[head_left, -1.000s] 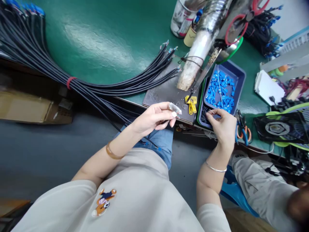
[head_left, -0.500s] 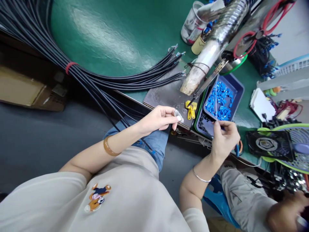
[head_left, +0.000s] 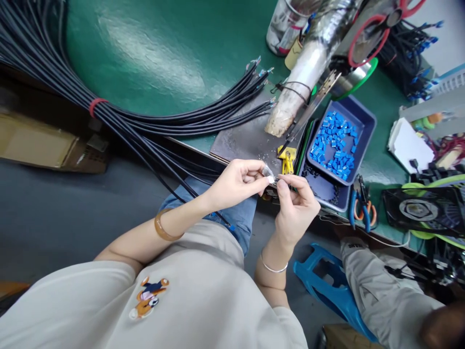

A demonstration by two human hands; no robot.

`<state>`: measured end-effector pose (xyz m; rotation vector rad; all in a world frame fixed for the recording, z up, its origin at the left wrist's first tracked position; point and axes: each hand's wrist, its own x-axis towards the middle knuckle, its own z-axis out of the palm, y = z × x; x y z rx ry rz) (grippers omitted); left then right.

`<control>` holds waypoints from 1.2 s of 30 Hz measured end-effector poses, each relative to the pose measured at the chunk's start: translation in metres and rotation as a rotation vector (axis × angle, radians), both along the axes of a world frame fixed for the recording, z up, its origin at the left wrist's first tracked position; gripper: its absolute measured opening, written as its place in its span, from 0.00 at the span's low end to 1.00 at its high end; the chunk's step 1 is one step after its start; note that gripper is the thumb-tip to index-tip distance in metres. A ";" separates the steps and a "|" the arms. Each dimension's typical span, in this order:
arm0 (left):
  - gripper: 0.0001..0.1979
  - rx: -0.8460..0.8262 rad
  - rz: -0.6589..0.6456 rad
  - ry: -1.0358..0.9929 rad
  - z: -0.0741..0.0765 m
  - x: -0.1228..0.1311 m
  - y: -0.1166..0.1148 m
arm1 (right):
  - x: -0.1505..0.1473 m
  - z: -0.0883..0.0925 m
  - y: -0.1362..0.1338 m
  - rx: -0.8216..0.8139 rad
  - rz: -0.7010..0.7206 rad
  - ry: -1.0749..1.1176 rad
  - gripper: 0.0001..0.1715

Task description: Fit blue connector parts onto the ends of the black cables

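Note:
My left hand [head_left: 240, 183] is closed in a pinch around a small, crumpled whitish see-through piece [head_left: 268, 171]. Just right of it, my right hand [head_left: 296, 203] is also pinched, its fingertips almost meeting the left ones. Whatever sits between the right fingertips is too small to make out. Both hands are over the table's front edge. Behind the fingertips lies a yellow clip-like piece [head_left: 287, 159], under a metal arm [head_left: 316, 104] with a dark pointed tip.
Black cables [head_left: 174, 121], tied with a red band [head_left: 96, 105], run across the green table [head_left: 145, 43]. A foil-wrapped duct [head_left: 301, 92] slants overhead. Blue connectors fill part of a tray [head_left: 366, 126]. Blue-handled pliers [head_left: 358, 206] lie right; another person's leg [head_left: 385, 286] is beside a blue stool [head_left: 327, 276].
My right hand has come left from beside the trays to my left fingertips. My left hand keeps its pinch on the whitish piece. The view has shifted slightly.

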<state>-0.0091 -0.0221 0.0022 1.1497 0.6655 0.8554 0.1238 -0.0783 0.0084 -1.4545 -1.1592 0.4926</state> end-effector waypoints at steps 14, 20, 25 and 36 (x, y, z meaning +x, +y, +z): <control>0.08 0.133 0.020 0.041 -0.010 -0.001 -0.002 | -0.002 -0.004 0.003 0.037 0.008 0.056 0.01; 0.03 0.180 -0.006 0.126 -0.011 -0.002 -0.002 | 0.008 0.010 -0.005 -0.074 0.103 -0.242 0.03; 0.08 0.073 -0.119 0.090 -0.009 -0.006 0.000 | 0.015 0.013 -0.010 -0.135 0.102 -0.209 0.11; 0.04 -0.066 -0.125 -0.096 -0.006 -0.006 0.002 | 0.018 0.007 -0.009 -0.099 0.142 -0.131 0.02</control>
